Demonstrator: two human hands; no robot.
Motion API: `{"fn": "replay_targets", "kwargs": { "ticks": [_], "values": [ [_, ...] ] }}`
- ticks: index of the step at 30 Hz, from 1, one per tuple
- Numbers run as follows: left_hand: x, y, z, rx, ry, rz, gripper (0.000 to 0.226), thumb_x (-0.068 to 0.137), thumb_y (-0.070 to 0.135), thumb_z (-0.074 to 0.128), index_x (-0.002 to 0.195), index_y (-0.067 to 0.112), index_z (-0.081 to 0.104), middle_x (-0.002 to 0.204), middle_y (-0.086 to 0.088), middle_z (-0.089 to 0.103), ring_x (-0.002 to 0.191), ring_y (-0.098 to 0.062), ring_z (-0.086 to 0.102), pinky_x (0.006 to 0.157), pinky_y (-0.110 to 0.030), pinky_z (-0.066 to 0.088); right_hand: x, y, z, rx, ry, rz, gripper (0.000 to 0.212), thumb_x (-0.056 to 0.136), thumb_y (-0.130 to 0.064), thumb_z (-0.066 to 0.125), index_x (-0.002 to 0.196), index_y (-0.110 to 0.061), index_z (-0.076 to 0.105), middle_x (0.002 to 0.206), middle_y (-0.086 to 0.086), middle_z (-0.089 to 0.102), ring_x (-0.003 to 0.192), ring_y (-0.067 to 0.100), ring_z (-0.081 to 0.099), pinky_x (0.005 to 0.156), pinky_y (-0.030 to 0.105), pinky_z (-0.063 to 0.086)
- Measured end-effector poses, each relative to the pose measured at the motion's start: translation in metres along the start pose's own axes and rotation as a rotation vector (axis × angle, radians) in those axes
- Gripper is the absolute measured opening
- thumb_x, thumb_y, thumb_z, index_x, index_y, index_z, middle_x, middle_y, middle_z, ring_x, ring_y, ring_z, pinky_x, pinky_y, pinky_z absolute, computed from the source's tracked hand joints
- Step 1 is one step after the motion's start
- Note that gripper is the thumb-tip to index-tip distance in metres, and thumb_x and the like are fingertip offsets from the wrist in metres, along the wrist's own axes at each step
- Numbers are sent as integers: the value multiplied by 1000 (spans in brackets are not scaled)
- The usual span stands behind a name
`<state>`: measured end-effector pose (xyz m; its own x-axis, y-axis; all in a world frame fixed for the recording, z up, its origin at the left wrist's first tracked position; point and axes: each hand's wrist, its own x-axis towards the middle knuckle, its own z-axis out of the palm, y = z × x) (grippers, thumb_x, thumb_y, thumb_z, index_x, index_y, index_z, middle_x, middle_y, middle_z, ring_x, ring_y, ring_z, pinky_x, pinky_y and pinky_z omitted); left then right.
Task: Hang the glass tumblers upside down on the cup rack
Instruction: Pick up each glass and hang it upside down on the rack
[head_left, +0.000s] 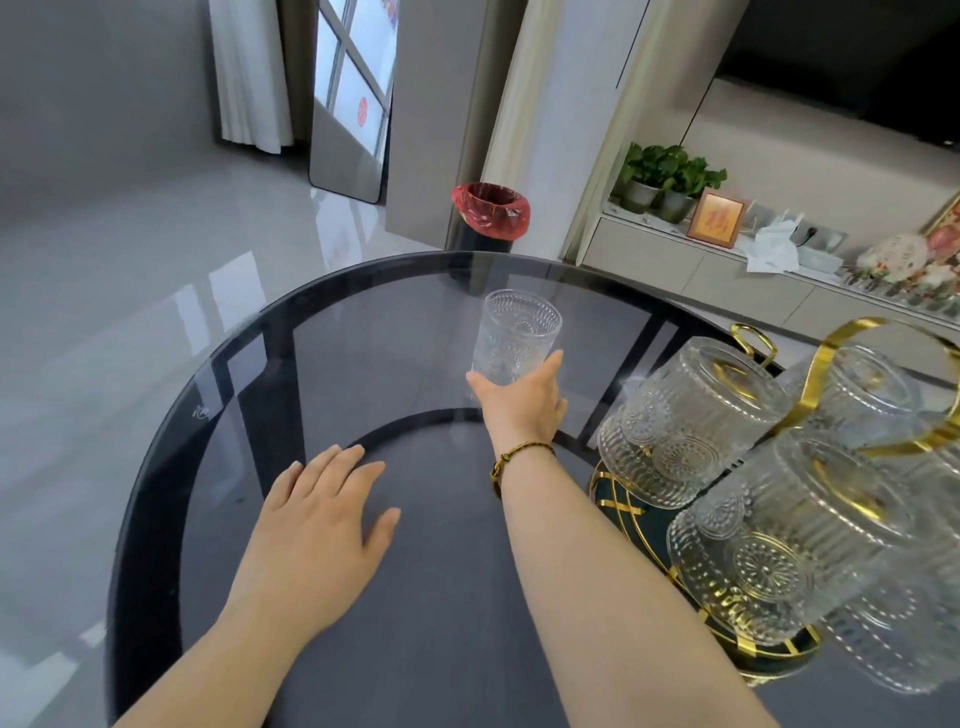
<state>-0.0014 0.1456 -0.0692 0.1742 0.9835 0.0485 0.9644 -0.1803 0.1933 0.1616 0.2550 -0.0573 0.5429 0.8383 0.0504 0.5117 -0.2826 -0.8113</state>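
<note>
Round smoked-glass desk (156, 519) fills my view, tiled floor behind it. Nearest, my left hand (317, 525) lies flat and spread, fingers apart, holding nothing; I judge it steadies me for the reach. To the right the gold rack (878, 384) already carries several inverted tumblers. Further out, my right hand (524, 400) has thumb and fingers around the base of the last upright tumbler (517, 338); whether the grip is fully clamped I cannot tell.
</note>
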Motion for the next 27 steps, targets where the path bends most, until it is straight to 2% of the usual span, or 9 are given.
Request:
{"fn": "replay_targets", "kwargs": {
  "ticks": [3, 6, 8, 10, 13, 16, 20, 23, 27],
  "values": [
    [1, -1, 1, 4, 1, -11, 49, 74, 42, 33, 95, 14, 67, 100, -7, 73, 97, -27, 68, 79, -49, 53, 2, 0, 0, 18, 36, -2, 72, 68, -34, 72, 126, -7, 37, 132, 10, 49, 126, 30, 37, 110, 48, 28],
    [1, -2, 0, -2, 1, -12, 49, 74, 43, 33, 95, 15, 67, 101, -6, 73, 97, -26, 68, 80, -47, 53, -2, 1, -3, 101, 22, 7, 65, 67, -29, 73, 120, -10, 39, 124, 9, 52, 116, 30, 46, 99, 43, 43],
    [0, -2, 0, -32, 21, -2, 50, 75, 44, 32, 96, 14, 67, 104, -8, 72, 100, -27, 66, 84, -48, 51, -11, 0, -10, 220, -39, 11, 64, 70, -21, 71, 122, -14, 35, 120, 6, 52, 104, 23, 52, 79, 28, 50],
    [-1, -1, 3, -103, 73, 3, 50, 78, 44, 36, 104, 13, 64, 114, -10, 67, 111, -28, 60, 94, -48, 45, -25, -5, -20, 314, -92, -10, 64, 72, -15, 70, 125, -13, 32, 114, 2, 51, 92, 14, 50, 64, 13, 43],
    [-4, 2, 0, -203, 67, 0, 43, 90, 38, 42, 126, 15, 47, 141, -6, 44, 135, -23, 33, 114, -42, 21, -48, -13, -42, 345, -128, -69, 67, 73, -14, 70, 127, -13, 30, 115, 1, 48, 95, 12, 47, 74, 18, 40],
    [-8, 3, -1, -206, 46, 13, 44, 93, 36, 37, 134, 19, 34, 149, 1, 29, 141, -16, 18, 117, -35, 9, -73, -17, -67, 346, -175, -142, 67, 72, -14, 70, 125, -16, 30, 114, -4, 42, 103, 13, 47, 82, 20, 37],
    [-16, 4, -8, -223, 12, 15, 41, 93, 31, 40, 132, 20, 37, 147, 1, 33, 140, -17, 21, 117, -35, 13, -101, -30, -109, 287, -208, -285, 65, 69, -17, 73, 121, -22, 34, 112, -8, 44, 104, 9, 44, 85, 17, 37],
    [-22, 9, -13, -247, -7, 41, 41, 92, 30, 43, 131, 20, 39, 146, 0, 34, 137, -20, 27, 115, -36, 19, -117, -40, -145, 198, -273, -387, 61, 67, -21, 75, 108, -33, 32, 100, -19, 42, 100, 4, 44, 72, 6, 35],
    [-31, 23, -16, -310, 42, 81, 40, 89, 26, 50, 128, 16, 45, 148, -4, 30, 136, -24, 29, 112, -37, 24, -127, -56, -194, 23, -275, -474, 69, 65, -27, 77, 119, -26, 33, 93, -26, 38, 87, -3, 45, 65, 3, 37]
  ]
}}
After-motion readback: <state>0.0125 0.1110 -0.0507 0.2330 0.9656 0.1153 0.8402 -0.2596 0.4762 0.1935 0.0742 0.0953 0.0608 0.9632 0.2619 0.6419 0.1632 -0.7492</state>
